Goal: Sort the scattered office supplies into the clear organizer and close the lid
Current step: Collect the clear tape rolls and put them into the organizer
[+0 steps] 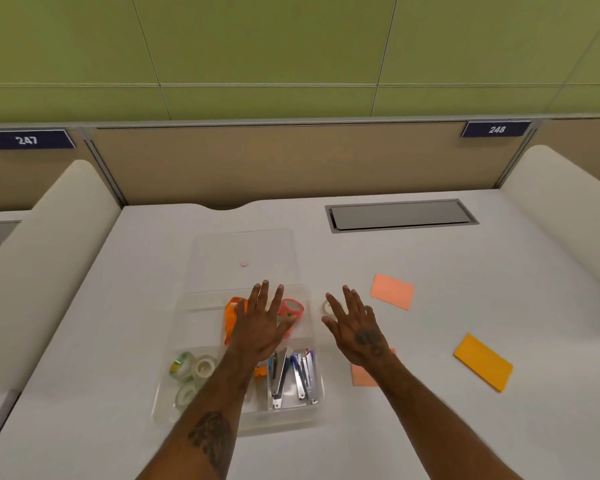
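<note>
On the desk (84, 393), the clear organizer (174, 403) lies nearest, holding three pale tape rolls (201, 367) and several staplers (291, 375). Over it the left hand (262, 327) spreads flat, its grip wide and empty; the right hand (355, 329) likewise, just beside a loose tape roll (327, 307). Three sticky pads (392, 291) remain outside. Farther back the lid (243, 251) lies open. The small roll might well skid off if nudged.

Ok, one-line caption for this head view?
Open hands over the part-filled organizer; lid off, sticky pads unsorted.
</note>
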`<state>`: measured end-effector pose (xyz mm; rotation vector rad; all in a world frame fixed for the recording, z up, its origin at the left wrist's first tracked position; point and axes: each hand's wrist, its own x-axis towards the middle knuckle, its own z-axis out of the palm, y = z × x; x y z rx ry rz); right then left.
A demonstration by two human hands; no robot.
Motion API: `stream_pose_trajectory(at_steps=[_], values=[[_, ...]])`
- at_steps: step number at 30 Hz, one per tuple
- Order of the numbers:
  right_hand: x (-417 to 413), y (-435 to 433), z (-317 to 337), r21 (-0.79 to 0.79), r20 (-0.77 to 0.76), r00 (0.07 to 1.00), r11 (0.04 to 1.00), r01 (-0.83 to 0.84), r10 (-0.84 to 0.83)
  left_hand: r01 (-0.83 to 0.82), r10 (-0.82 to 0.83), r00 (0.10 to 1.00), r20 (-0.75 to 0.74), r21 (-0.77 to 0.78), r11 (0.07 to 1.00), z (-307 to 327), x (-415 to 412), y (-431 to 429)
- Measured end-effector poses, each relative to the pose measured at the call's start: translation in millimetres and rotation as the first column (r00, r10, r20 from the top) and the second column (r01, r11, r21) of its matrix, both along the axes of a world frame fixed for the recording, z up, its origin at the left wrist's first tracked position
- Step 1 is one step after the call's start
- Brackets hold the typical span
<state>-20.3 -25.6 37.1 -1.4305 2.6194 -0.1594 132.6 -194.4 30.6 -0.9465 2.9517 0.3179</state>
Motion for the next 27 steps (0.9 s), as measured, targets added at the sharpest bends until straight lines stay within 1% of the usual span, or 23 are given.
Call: stream_pose_trajectory(at_steps=[1,3,5,7,9,13,17,19,21,22,25,27], values=[[-6.5,1.5,-1.2,0.0,0.019,1.0,1.0,-0.001,0.001,-0.007,0.007,1.0,0.002,0.003,1.0,-1.6,-7.0,1.5],[-19.3,3.9,-5.5,-0.05,0.034,0.999,0.998,-0.025,0.026,-0.015,0.015,1.0,0.018,0.003,1.0,-6.7,-21.0,4.2],[-28.1,3.9,-12.6,-0.1,0.005,0.998,0.993,-0.062,0.062,-0.024,0.025,0.999,0.029,-0.008,1.0,-11.7,-26.1,5.6],[-38.2,0.3,-21.7,-0.035,-0.004,0.996,0.996,-0.086,0.086,-0.04,0.04,0.999,0.035,-0.014,0.999,-19.0,-29.8,6.8],[-45.2,-5.5,-30.0,0.025,0.036,0.995,0.995,-0.092,0.092,-0.055,0.056,0.998,0.028,-0.016,0.998,-26.3,-30.8,8.9],[-50.6,-15.8,-41.3,0.041,0.102,0.99,0.994,-0.102,0.098,-0.083,0.084,0.996,0.014,-0.041,0.996,-35.3,-32.2,9.7],[-53.7,-22.6,-48.1,0.081,0.081,0.991,0.99,-0.114,0.107,-0.092,0.093,0.996,0.008,-0.061,0.994,-39.2,-33.0,10.0],[-54.3,-25.1,-45.7,0.074,0.043,0.991,0.989,-0.127,0.124,-0.095,0.097,0.995,0.023,-0.072,0.993,-40.8,-33.1,9.9],[-53.6,-26.6,-44.4,0.015,-0.004,0.992,0.992,-0.129,0.129,-0.097,0.099,0.995,0.024,-0.075,0.992,-42.4,-32.9,9.5],[-53.0,-27.1,-45.1,-0.01,0.007,0.992,0.992,-0.125,0.125,-0.098,0.1,0.995,0.022,-0.074,0.992,-43.0,-33.0,9.1],[-52.4,-27.4,-47.4,0.051,0.047,0.994,0.994,-0.101,0.099,-0.099,0.101,0.995,0.017,-0.082,0.992,-44.3,-32.9,8.6],[-52.6,-26.2,-45.5,0.015,0.071,0.997,0.999,-0.045,0.044,-0.1,0.101,0.995,0.013,-0.087,0.991,-45.2,-32.7,9.1]])
